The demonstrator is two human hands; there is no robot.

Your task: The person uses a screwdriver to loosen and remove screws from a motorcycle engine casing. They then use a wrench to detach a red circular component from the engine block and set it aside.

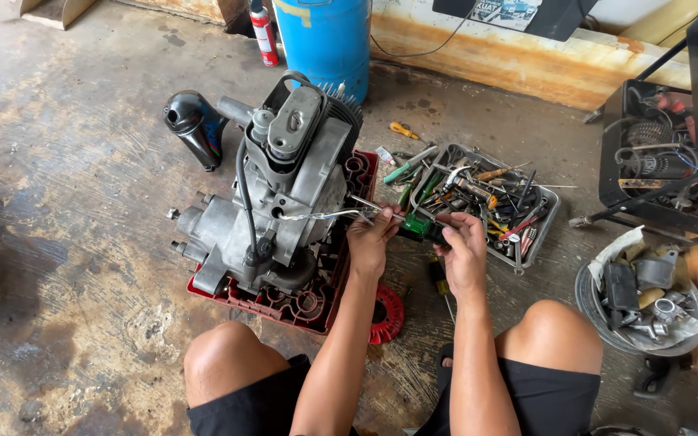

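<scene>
Left hand: the left hand (369, 242) is closed around the shaft end of a green-handled screwdriver (418, 228), beside the engine's right flank.
Right hand: the right hand (464, 252) grasps the same tool's green and black handle, fingers curled over it.
Tool: the screwdriver lies roughly level between both hands; its metal shaft points left toward the engine, and the tip seems to meet the casing, though the contact is too small to make out.
Engine: a grey cast-metal small engine (280, 190) stands on a red plastic crate (300, 303) on the concrete floor (66, 242).
Wire: a thin silvery wire (317, 215) runs from the engine toward the left hand.
Nearby: a grey metal tray of mixed hand tools (544, 228) sits just right of the hands; a blue drum (321, 36) stands behind the engine.
</scene>
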